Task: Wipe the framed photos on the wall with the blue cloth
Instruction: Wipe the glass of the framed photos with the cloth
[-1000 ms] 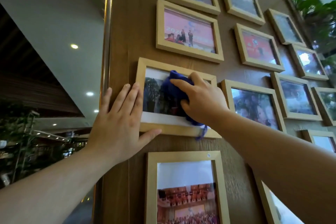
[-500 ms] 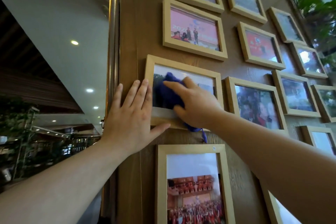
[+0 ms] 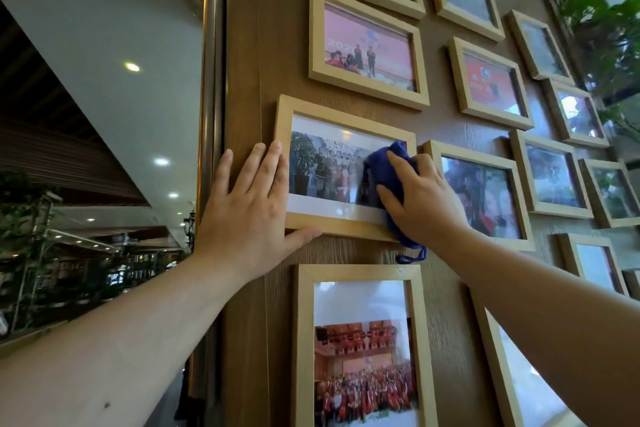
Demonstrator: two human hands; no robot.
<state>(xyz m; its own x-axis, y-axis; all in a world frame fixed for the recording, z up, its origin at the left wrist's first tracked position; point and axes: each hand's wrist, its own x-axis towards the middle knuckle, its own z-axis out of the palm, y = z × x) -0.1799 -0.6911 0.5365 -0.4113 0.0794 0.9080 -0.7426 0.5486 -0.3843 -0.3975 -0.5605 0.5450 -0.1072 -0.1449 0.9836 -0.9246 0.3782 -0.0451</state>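
Observation:
A light wooden framed photo [image 3: 332, 163] of a group of people hangs on the brown wood wall [image 3: 249, 80]. My right hand [image 3: 420, 199] presses a bunched blue cloth [image 3: 384, 166] against the right part of its glass; a loop of the cloth dangles below the frame. My left hand [image 3: 249, 211] lies flat on the wall at the frame's left edge, fingers spread, thumb under the bottom left corner. Several more framed photos surround it, such as a pink one [image 3: 367, 45] above and a tall one [image 3: 360, 354] below.
The wall ends at a metal corner strip [image 3: 207, 80] on the left, beyond which a hall with ceiling lights opens. More frames [image 3: 485, 194] fill the wall to the right. Green plant leaves [image 3: 609, 21] hang at the upper right.
My right hand has slid the blue cloth from the left and middle of the photo's glass to its right side. My left hand has stayed at the frame's left edge.

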